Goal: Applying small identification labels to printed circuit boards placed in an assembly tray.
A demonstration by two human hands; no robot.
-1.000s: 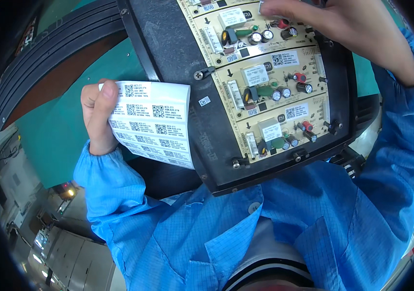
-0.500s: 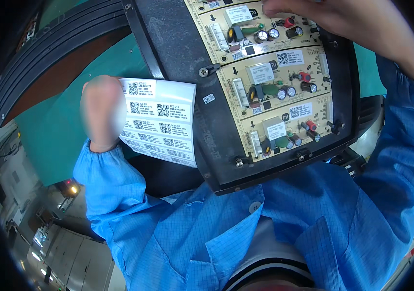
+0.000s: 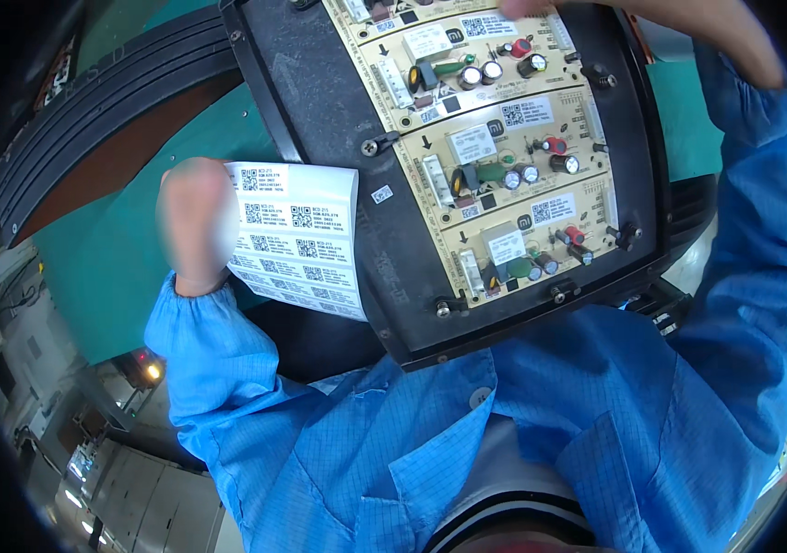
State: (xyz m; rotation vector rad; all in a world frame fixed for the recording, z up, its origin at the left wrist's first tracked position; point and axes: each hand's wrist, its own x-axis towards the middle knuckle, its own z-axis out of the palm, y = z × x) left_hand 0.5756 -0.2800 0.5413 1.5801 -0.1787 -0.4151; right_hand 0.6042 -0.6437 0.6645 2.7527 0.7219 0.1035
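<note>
In my left hand (image 3: 198, 217), closed on its left edge, is a white sheet of labels (image 3: 327, 189) printed with small square codes and text. Its lower right side reaches the black tray (image 3: 324, 101). Several joined cream circuit boards (image 3: 495, 180) lie in that tray, carrying capacitors, white connectors and a white label each. At the top edge my right hand (image 3: 693, 18) is mostly cut off. One fingertip shows over the upper boards, close to a label (image 3: 488, 25); whether the hand holds anything is hidden.
Screws and a small clamp (image 3: 379, 146) stand up from the tray around the boards. A green mat (image 3: 107, 276) lies to the left, beside a curved black rail (image 3: 107, 120). Grey cabinets (image 3: 135, 493) and a small lit lamp (image 3: 153, 371) show at the lower left.
The tray and boards have shifted slightly left in view, with more of the upper boards showing. My right hand has gone further up, partly out of view. My left hand still holds the label sheet.
</note>
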